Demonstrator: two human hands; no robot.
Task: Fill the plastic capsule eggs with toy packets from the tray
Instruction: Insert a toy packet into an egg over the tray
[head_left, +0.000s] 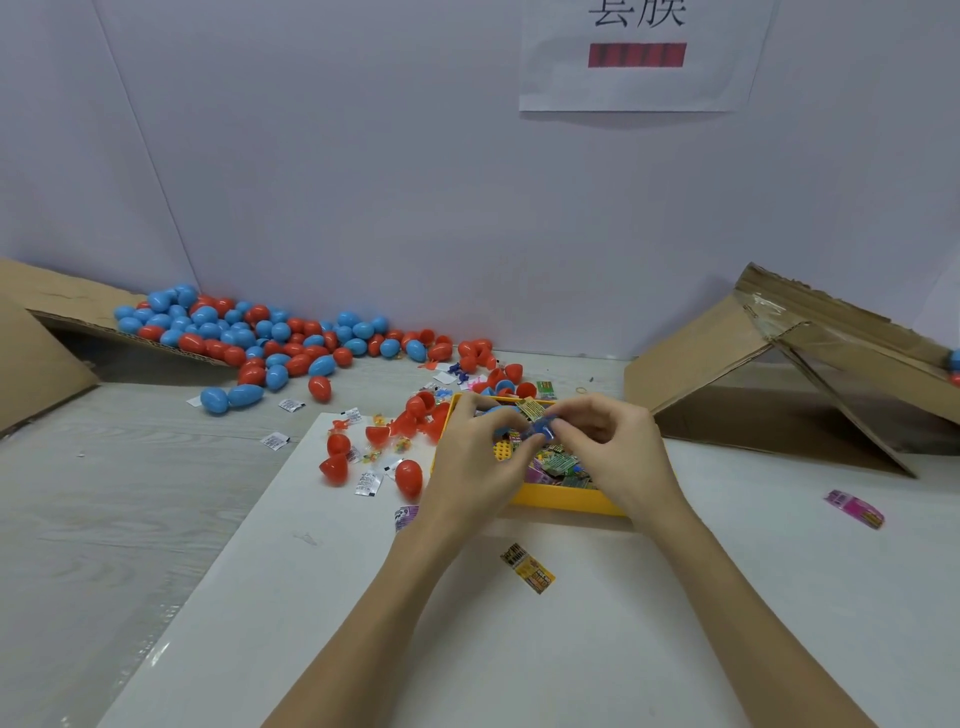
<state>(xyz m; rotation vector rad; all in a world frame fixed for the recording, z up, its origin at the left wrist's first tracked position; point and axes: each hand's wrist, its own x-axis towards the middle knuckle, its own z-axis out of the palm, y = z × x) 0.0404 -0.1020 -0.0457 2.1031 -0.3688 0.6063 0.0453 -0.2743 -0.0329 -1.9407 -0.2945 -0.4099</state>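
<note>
Over the yellow tray (566, 500) both hands meet. My left hand (475, 457) holds a blue egg half (496, 413), mostly hidden by its fingers. My right hand (610, 447) pinches a small blue toy packet (543, 428) right next to that half. The tray holds several green and pink toy packets (558, 464). A heap of blue and red capsule eggs (270, 338) lies at the back left against the wall. Loose red egg halves (337, 457) and small white packets (368, 483) lie left of the tray.
A flattened cardboard box (779, 379) leans at the right, another cardboard sheet (47, 332) at the left. A yellow packet (527, 567) lies on the white mat near my arms. A pink packet (854, 509) lies at the right.
</note>
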